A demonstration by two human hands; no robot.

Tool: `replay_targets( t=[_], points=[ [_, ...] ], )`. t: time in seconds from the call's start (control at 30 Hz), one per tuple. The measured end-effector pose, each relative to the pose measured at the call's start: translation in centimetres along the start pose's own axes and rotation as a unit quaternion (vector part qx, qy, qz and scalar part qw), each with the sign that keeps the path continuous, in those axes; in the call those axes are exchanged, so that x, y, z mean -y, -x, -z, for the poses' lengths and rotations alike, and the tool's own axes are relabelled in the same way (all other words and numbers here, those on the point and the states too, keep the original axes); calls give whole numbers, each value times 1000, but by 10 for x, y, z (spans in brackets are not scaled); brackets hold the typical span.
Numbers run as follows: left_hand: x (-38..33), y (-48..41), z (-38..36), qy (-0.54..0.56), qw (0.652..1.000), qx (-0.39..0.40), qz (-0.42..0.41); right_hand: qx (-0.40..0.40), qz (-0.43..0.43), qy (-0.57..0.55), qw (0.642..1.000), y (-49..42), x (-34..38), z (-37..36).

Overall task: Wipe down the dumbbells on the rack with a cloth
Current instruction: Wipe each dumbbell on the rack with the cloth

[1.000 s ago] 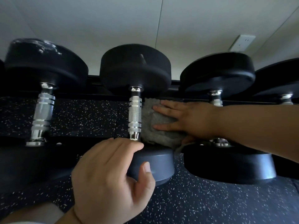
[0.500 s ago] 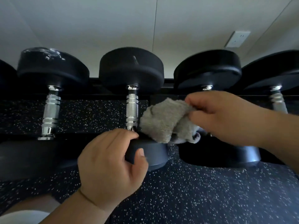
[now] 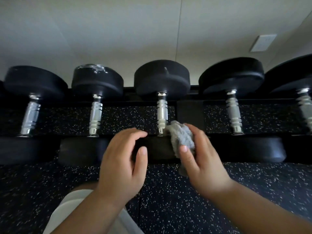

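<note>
Right hand (image 3: 205, 159) is closed around a bunched grey cloth (image 3: 181, 138), pressed to the near head of the middle dumbbell (image 3: 162, 114) just beside the base of its chrome handle. Left hand (image 3: 123, 159) curls over the same head, fingers loosely bent, holding nothing else. The dumbbell sits on the rack (image 3: 190, 114) among its neighbours. Recommendation: brace the head firmly, spread the cloth flatter, and cover the rim and face evenly.
</note>
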State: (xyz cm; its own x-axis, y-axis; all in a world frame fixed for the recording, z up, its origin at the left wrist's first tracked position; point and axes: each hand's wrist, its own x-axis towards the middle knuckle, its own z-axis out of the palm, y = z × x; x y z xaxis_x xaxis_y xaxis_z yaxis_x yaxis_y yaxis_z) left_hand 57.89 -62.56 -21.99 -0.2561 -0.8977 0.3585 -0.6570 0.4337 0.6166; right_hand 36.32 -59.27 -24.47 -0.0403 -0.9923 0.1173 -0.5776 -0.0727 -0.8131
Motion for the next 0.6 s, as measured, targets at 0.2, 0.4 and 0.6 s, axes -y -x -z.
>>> replay_targets(
  t=[0.2,0.4,0.6],
  points=[
    [44,-8,75,-165,985,14,-46,-50,-37,28,998,-2,19,-20],
    [102,-21,87,-211,974,78,30,23,136,369,919,-20,80,-70],
    [117,-23,83,-150,985,59,63,76,236,409,878,-15,51,-36]
  ],
)
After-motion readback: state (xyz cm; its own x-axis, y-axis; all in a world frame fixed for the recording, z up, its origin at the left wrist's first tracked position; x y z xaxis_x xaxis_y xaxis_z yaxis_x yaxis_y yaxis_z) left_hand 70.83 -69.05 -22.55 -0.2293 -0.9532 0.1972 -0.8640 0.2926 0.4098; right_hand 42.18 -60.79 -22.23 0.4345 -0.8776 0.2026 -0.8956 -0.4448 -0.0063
